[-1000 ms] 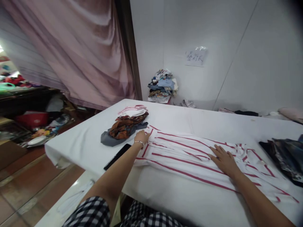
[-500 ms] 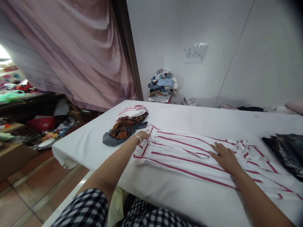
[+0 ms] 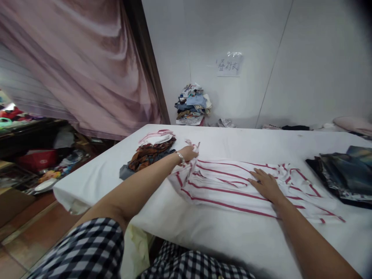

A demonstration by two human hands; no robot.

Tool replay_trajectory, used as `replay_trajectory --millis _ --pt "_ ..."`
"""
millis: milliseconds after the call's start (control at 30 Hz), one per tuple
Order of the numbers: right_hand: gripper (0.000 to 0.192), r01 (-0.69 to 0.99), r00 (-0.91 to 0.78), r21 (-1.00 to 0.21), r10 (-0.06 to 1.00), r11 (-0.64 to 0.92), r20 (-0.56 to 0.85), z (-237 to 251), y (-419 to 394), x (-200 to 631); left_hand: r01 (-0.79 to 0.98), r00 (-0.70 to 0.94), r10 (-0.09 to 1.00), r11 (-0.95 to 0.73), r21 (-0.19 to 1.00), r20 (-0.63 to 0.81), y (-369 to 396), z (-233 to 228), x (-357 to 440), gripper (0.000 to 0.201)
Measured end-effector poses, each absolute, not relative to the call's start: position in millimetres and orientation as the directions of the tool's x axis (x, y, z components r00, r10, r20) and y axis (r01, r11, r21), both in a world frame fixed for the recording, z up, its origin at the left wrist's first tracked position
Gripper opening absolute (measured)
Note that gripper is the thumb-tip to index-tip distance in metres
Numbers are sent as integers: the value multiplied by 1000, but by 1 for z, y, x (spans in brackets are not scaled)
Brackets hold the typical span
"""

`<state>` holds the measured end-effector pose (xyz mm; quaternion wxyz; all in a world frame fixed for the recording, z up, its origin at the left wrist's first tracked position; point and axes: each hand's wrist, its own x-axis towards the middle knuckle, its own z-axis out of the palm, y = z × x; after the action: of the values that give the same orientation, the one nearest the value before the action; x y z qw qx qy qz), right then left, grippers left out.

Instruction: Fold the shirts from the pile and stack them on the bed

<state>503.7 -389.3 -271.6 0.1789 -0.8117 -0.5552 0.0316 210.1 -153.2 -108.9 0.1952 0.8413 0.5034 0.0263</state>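
1. While the left hand grips one end of the striped garment, the right hand lies on it further to the right.
2. The striped garment is white with dark red stripes, and it is stretched from left to right across the middle of the white table.
3. The fingers of the left hand are closed on the cloth, and this left end is raised and bunched above the table; a bracelet is on the wrist.
4. The right hand is open, palm down, with its fingers spread on the cloth.
5. To the right of the right hand, the garment is more crumpled, and its stripes there run in different directions.
6. On the left part of the table, just beyond the left forearm, there is a clothes heap in pink, white, brown and grey.
7. At the right side lies a stack of dark clothes, near the right end of the garment.
8. On the far side, a tall pile of clothes stands against the wall, and a paper sign is fixed above, slightly to the right.
9. A pink curtain hangs at the far left.
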Motion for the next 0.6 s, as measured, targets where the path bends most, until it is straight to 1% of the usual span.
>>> replay_trajectory --millis 67,133,200,233,300,400,500,600 --pt "49 886 384 -337 911 -318 149 -269 -390 503 763 579 791 -440 473 -199 -172 -111 241 30" --pt "48 876 393 -358 908 -322 145 -267 -391 502 681 658 726 -461 569 -199 -191 -119 266 30" --pt "48 864 403 -382 905 -327 136 -265 -391 501 620 694 700 -464 633 -167 -204 -129 278 33" --pt "47 860 403 -392 906 -326 131 -264 -391 501 606 693 707 -463 647 -143 -207 -135 279 34" --pt "47 857 400 -403 908 -322 124 -262 -391 501 615 650 755 -457 642 -84 -208 -146 269 34" --pt "47 855 398 -404 911 -325 110 -261 -390 500 696 523 852 -417 584 -15 -201 -163 238 39" --pt "46 848 408 -406 908 -340 91 -259 -389 499 789 398 915 -308 532 -62 -196 -182 213 51" --pt "45 847 412 -402 907 -347 85 -255 -389 496 830 363 918 -241 502 -159 -197 -194 211 53"
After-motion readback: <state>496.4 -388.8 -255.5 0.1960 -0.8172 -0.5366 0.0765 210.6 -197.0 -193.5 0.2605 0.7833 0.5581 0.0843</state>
